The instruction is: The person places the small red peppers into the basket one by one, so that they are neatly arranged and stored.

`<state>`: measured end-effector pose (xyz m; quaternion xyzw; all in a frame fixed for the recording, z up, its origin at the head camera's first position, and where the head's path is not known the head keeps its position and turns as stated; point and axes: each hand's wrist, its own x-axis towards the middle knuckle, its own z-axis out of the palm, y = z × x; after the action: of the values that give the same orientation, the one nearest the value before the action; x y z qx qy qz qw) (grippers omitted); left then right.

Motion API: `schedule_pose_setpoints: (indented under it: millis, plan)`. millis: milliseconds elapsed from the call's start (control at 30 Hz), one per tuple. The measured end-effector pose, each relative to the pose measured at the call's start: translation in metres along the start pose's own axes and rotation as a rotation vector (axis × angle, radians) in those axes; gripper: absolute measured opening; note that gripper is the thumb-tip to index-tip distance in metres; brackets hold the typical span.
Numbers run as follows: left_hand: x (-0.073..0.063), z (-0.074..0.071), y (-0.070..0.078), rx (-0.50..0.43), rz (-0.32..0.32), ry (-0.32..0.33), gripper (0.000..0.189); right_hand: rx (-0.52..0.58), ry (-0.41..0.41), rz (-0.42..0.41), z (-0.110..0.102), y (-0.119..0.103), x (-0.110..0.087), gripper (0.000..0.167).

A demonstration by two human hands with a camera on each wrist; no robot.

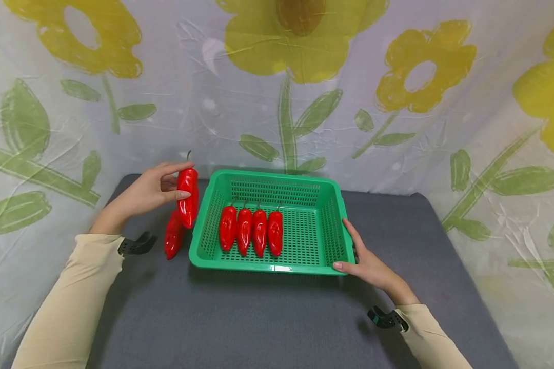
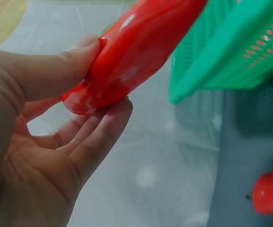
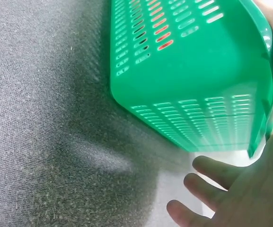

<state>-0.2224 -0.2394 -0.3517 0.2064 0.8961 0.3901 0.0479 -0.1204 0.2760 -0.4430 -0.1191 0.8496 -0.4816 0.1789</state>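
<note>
While the left hand [image 1: 159,187] holds a red pepper [image 1: 187,200] up near the far left corner of the counter [image 1: 258,323], the pepper hangs just beside the left wall of a green basket [image 1: 277,267]. Its stem points upward and its glossy body slants slightly, with the lower end in front of a second red pepper [image 1: 172,238]. The left grip is narrow, closed on the held pepper by its upper part; in the left wrist view the thumb presses one side and the fingertips [image 2: 122,106] support the other.

The second pepper lies on the counter left of the basket, partly hidden by the held one; whether the two touch cannot be told.

The basket stands at the middle of the counter's far edge. Inside it, four red peppers [image 1: 244,233] lie side by side in a row, stems toward the far edge, filling the left and middle of its slotted floor.

At the basket's near right corner is the right hand [image 1: 374,269]. Its grip is wide: the thumb rests on the near rim, the forefinger lies along the right side, and the other three fingers spread apart from the wall.

Both arms wear beige sleeves [image 1: 69,302] and black wristbands [image 1: 137,245]. Beyond the far edge hangs a pale curtain [image 1: 184,102] printed with yellow flowers.
</note>
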Motion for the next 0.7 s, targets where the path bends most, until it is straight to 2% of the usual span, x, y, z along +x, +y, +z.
schedule_pose_setpoints:
  millis: [200, 467, 700]
  plan:
    - [0.012, 0.01, 0.012, -0.032, 0.035, 0.012, 0.069, 0.004, 0.001, 0.002, 0.0, 0.0, -0.001, 0.108]
    - [0.031, 0.025, 0.021, -0.082, 0.114, -0.027, 0.071, 0.001, 0.006, 0.003, 0.001, 0.003, -0.001, 0.107]
    - [0.049, 0.043, 0.028, -0.156, 0.125, -0.042, 0.069, 0.013, -0.003, 0.003, 0.001, 0.0, -0.001, 0.107]
